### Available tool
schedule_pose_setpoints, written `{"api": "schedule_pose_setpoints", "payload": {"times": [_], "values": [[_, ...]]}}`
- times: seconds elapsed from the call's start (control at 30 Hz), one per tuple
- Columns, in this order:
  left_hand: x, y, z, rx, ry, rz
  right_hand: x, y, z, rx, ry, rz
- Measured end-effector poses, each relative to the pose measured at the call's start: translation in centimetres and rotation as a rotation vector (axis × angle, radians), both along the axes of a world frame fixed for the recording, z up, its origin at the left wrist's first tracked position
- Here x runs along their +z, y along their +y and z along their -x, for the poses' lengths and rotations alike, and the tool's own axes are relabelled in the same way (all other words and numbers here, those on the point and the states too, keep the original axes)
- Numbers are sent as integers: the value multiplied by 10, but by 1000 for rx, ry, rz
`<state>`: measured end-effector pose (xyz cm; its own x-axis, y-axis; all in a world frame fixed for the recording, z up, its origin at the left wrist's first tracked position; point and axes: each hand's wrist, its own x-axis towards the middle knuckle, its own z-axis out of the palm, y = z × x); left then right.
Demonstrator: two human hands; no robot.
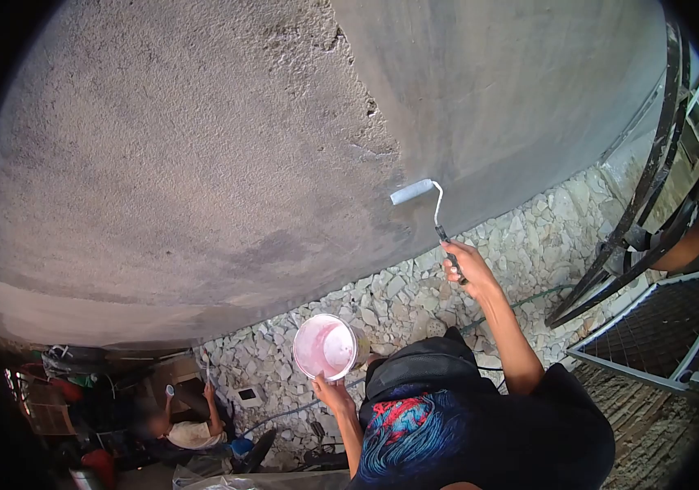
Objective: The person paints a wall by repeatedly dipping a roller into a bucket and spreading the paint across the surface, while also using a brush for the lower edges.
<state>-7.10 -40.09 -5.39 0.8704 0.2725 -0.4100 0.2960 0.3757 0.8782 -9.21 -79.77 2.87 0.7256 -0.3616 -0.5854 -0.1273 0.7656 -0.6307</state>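
Note:
My right hand (469, 266) is closed around the black handle of a small paint roller (411, 193). Its white sleeve lies against the lower part of a grey plastered wall (202, 139), over a dark, damp-looking patch. With my left hand (333, 393) I grip the near rim of a white plastic bucket (325, 318). The bucket is tipped so that its pinkish inside shows, with whitish liquid toward the right. It hangs in front of my body, lower and to the left of the roller.
Broken pale stones (541, 245) cover the ground along the wall. At the right stand dark curved metal bars (651, 163) and a framed mesh panel (659, 327). Another person (198, 433) is at the lower left among clutter. A hose (276, 415) crosses the stones.

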Motion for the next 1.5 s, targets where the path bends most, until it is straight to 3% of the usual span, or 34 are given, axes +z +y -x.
{"api": "schedule_pose_setpoints", "payload": {"times": [0.17, 0.47, 0.7, 0.9, 1.3, 1.4, 1.5], "values": [[-4, 8, 3, 22, 22, -49, 78, 10, 20, 35, -122, 27], [-6, -5, -11, -14, 15, -1, 59, 5, 20, 80, -58, 58], [1, -17, -17, -45, -33, 24, 97, 15, 25, 56, -132, 103], [-2, -13, -7, -25, 6, -6, 52, 18, 23, 77, -62, 80], [-9, -2, 1, 30, 9, 10, -116, 5, -39, 98, 68, -121], [-10, 3, 2, 63, 17, 10, -109, 12, -46, 102, 100, -81], [-15, 18, 7, 106, 12, -1, -69, 25, -30, 109, 59, -62]]}}
